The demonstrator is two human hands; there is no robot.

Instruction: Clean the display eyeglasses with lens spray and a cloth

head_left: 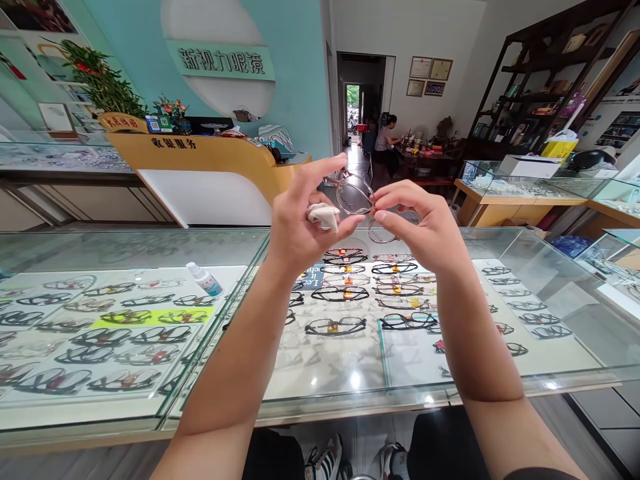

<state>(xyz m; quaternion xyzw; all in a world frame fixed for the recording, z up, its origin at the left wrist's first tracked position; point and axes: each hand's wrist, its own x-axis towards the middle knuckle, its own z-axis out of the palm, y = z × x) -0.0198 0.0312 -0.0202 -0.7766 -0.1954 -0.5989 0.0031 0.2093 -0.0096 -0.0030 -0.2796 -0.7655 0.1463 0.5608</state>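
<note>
A pair of thin round-framed eyeglasses [355,194] is held up above the glass counter, tilted, with one lens higher than the other. My right hand [423,223] pinches the frame between thumb and fingers near its bridge. Beside the upper lens is my left hand [305,217], with its index finger and thumb spread around the rim. Its other fingers are curled around a folded white cloth [324,215]. Whether the left index finger presses on the frame, I cannot tell.
Below lies a glass display case [320,387] with rows of eyeglasses inside. A small white spray bottle [204,279] is on the left. Behind are a yellow and white service desk [210,187] and a person [386,147] seated at a table.
</note>
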